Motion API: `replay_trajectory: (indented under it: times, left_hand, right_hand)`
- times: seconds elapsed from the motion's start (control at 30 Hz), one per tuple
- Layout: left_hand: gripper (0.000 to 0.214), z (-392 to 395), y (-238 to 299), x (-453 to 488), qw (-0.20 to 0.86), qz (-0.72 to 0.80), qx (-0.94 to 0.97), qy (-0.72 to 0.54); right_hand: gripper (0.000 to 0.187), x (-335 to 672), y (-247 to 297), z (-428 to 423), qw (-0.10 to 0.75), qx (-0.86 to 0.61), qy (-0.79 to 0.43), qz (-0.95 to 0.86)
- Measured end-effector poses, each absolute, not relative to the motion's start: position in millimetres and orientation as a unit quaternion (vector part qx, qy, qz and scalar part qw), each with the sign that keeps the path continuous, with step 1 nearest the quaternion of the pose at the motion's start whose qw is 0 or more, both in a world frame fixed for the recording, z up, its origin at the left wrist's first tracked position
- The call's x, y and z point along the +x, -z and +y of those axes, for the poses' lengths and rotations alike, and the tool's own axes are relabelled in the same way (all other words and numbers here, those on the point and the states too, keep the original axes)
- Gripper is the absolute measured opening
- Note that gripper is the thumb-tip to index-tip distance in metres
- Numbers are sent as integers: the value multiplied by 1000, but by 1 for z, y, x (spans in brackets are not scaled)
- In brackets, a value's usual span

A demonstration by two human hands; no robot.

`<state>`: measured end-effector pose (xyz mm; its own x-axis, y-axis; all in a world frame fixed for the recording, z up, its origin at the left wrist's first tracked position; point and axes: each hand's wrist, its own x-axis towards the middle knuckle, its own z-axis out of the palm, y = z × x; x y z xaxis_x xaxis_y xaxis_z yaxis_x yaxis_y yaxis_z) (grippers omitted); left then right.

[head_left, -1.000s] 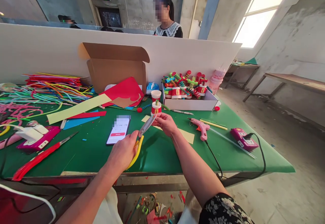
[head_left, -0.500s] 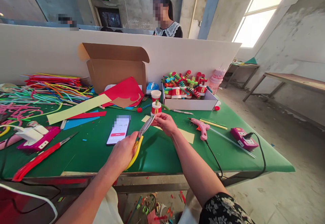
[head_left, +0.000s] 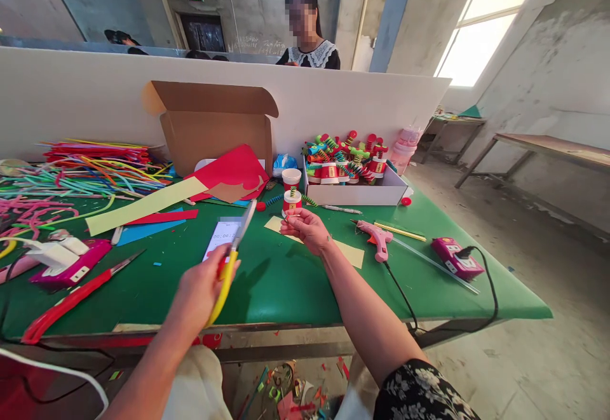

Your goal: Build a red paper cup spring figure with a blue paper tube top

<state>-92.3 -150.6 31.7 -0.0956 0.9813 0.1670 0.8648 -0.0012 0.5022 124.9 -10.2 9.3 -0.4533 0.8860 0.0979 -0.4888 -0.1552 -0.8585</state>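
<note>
My left hand (head_left: 203, 290) is wrapped round the yellow handles of a pair of scissors (head_left: 223, 288), blades pointing up and away beside the phone (head_left: 223, 236). To its right, my right hand (head_left: 309, 229) has thumb and fingers pinched together on a small reddish bit, too tiny to name. Just beyond those fingertips stands a red-and-white paper cup (head_left: 292, 202), upside down, with coiled pipe cleaners (head_left: 274, 199) out to its sides and a coil on top. Behind it another paper cup (head_left: 291, 178) stands upright.
A white box (head_left: 357, 194) of finished cup figures sits at the back right. A pink glue gun (head_left: 379, 239) and a power strip (head_left: 457, 259) lie on the right. Left are pipe cleaners (head_left: 105, 172), coloured paper (head_left: 147, 207) and red-handled scissors (head_left: 71, 299). A person (head_left: 307, 54) is behind the partition.
My left hand has drawn the scissors away to the left and toward me, off my right fingertips. My right hand stays nearly in place, still pinching.
</note>
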Motion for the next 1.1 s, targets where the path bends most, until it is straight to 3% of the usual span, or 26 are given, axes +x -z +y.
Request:
replay_trajectory:
  times: [0.2,0.3,0.43,0.6,0.7,0.8,0.87,1.1]
  left_hand:
    - [42,-163,-54,-160,-14,874,486,-14]
    - [37,-169,-50,-183,-56,894,444,3]
    - [15,-176,-36,-206,-97,883,460,-2]
    - [27,-169,-43,-181,-147,819,555,-13]
    - [34,-154,-53,-120,-42,738,668,-92]
    - [29,-130,-55,-55,92,644,752,-109]
    - [30,-111,-50,-21,123,575,800,-120]
    - [22,-51,-12,49,195,393,885,-154]
  right_hand:
    - [41,124,-10,-12,464,-230,-721,-461]
    - [41,123,-9,-11,454,-252,-707,-480]
    - [36,119,-2,-11,447,-274,-677,-516]
    - [29,115,4,-8,443,-276,-655,-546]
    - [30,128,-2,-1,516,-279,-635,-503]
    - [25,154,-13,8,664,-266,-584,-384]
    - [23,170,-18,13,734,-240,-558,-305]
    - [15,182,-20,12,734,-225,-571,-290]
